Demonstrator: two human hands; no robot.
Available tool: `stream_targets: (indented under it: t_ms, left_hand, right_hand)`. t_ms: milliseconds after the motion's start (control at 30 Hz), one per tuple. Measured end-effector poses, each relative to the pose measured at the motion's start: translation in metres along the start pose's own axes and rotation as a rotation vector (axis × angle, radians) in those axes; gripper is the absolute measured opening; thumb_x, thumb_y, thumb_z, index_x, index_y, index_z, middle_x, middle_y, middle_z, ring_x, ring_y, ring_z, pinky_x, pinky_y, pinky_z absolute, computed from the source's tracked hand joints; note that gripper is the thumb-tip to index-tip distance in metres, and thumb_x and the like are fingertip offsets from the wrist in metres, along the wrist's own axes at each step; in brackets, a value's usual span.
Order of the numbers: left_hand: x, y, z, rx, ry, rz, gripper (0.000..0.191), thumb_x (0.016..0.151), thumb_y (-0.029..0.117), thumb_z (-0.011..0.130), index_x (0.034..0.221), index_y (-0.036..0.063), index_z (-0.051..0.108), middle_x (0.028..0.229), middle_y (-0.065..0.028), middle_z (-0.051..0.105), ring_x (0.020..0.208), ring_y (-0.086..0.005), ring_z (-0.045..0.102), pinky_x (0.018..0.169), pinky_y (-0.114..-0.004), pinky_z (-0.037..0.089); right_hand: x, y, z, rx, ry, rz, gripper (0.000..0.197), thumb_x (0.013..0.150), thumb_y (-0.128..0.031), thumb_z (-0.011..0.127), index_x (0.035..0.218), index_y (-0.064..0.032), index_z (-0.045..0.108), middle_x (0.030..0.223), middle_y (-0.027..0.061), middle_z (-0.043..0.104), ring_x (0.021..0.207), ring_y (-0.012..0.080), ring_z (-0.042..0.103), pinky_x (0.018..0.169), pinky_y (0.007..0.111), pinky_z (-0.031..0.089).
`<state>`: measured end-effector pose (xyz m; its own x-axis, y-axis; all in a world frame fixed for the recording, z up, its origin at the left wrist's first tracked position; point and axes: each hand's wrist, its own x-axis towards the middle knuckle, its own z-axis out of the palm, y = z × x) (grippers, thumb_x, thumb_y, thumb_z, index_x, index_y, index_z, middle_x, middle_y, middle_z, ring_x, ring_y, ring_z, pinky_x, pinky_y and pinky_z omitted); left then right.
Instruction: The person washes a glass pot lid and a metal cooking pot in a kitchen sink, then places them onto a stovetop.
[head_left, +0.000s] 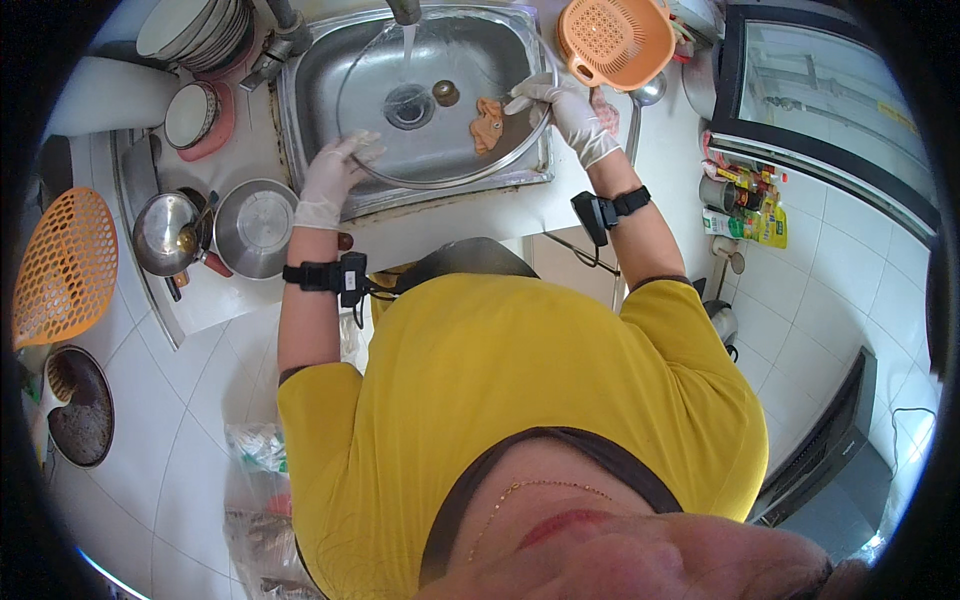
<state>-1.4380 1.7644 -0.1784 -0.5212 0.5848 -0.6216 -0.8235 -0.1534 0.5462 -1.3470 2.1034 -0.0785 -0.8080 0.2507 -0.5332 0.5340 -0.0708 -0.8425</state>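
A clear glass pot lid (420, 154) with a steel rim is held over the stainless steel sink (319, 82). A brown knob (445, 93) shows at its middle. My left hand (334, 176), in a thin whitish glove, grips the rim at the lower left. On the right side of the rim, my gloved right hand (562, 109) has hold of it. Water runs from the faucet (405, 10) at the back and falls within the lid's outline. Through the glass I see the sink drain (409, 106) and a crumpled orange cloth (487, 126).
Orange plastic baskets (619, 41) and a steel ladle (649, 90) lie right of the sink. Stacked plates (199, 34), a bowl (191, 116), a steel basin (256, 225) and a steel pan (165, 232) crowd the left counter. A window frame (724, 82) juts in at right.
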Motion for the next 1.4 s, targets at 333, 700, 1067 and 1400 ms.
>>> stream_targets:
  t_ms: [333, 700, 1067, 1400]
  left_hand:
    - [0.029, -0.009, 0.037, -0.069, 0.031, -0.073, 0.059, 0.097, 0.039, 0.038, 0.131, -0.0091, 0.035, 0.139, -0.0241, 0.036, 0.129, -0.0342, 0.037, 0.103, -0.045, 0.037]
    - [-0.004, 0.081, 0.069, -0.509, -0.097, 0.105, 0.072, 0.095, 0.041, 0.046, 0.135, -0.0126, 0.020, 0.143, -0.0284, 0.022, 0.131, -0.0425, 0.030, 0.107, -0.051, 0.033]
    - [-0.013, -0.005, 0.025, -0.539, -0.265, 0.032, 0.047, 0.085, -0.005, 0.046, 0.131, -0.0038, 0.036, 0.134, -0.0206, 0.044, 0.124, -0.0353, 0.044, 0.101, -0.041, 0.043]
    - [-0.025, -0.025, 0.027, -0.393, -0.280, 0.060, 0.059, 0.086, -0.004, 0.051, 0.141, 0.0077, 0.034, 0.143, -0.0138, 0.036, 0.130, -0.0278, 0.038, 0.105, -0.034, 0.035]
  right_hand:
    - [-0.007, -0.045, 0.029, -0.673, 0.309, -0.271, 0.023, 0.088, -0.023, 0.056, 0.092, -0.0006, 0.061, 0.073, 0.0106, 0.068, 0.067, 0.0178, 0.065, 0.062, 0.030, 0.049]
    - [-0.007, -0.025, 0.082, -1.384, 0.138, -0.789, 0.018, 0.082, -0.025, 0.057, 0.093, -0.0111, 0.056, 0.066, 0.0135, 0.061, 0.059, 0.0330, 0.061, 0.053, 0.045, 0.049]
    - [-0.034, 0.018, 0.080, -1.702, -0.049, -1.131, 0.028, 0.077, -0.017, 0.056, 0.105, -0.0129, 0.056, 0.095, -0.0021, 0.059, 0.073, 0.0139, 0.060, 0.058, 0.028, 0.050]
    - [-0.025, 0.005, 0.065, -1.501, -0.230, -1.036, 0.054, 0.076, -0.041, 0.065, 0.118, -0.0087, 0.055, 0.110, 0.0061, 0.059, 0.089, 0.0253, 0.060, 0.079, 0.037, 0.049]
